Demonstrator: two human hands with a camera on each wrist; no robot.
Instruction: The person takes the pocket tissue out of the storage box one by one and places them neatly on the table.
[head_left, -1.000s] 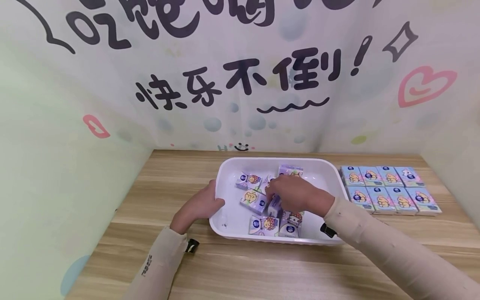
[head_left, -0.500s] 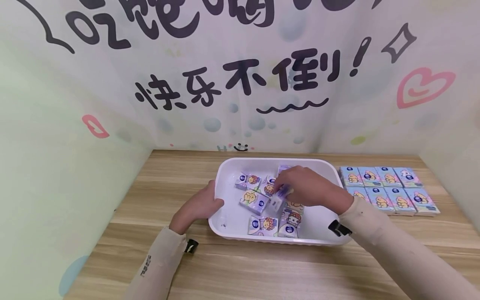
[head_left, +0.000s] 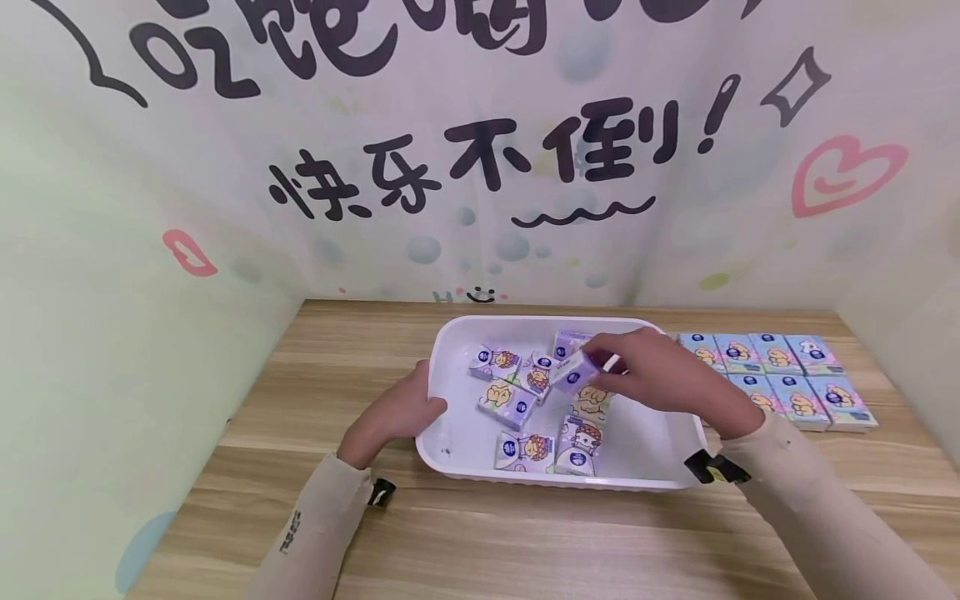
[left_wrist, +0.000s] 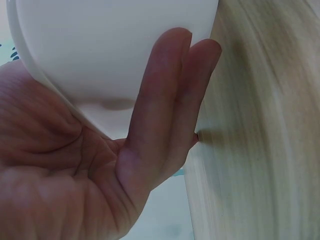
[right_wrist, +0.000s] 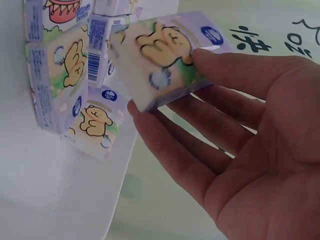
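Note:
In the head view my right hand (head_left: 663, 367) pinches a small purple tissue pack (head_left: 574, 373) between thumb and fingers, held tilted over the white plastic basin (head_left: 637, 450). The right wrist view shows the cartoon puppy on the face of that held pack (right_wrist: 165, 50), with the thumb on top and fingers underneath. My left hand (head_left: 405, 407) grips the basin's left rim. Its thumb hooks over the edge, and in the left wrist view two fingers (left_wrist: 160, 95) lie along the outer wall. Several more purple packs (head_left: 507, 402) lie loosely inside the basin.
Two rows of blue tissue packs (head_left: 806, 398) stand side by side on the wooden table (head_left: 525, 542), right of the basin; my right forearm partly covers some. A printed cloth (head_left: 480, 250) hangs behind the table, with pale walls at both sides.
My right hand has lifted a purple tissue pack from among the others and moved right and slightly up with it, turning the pack. The left hand has stayed on the rim.

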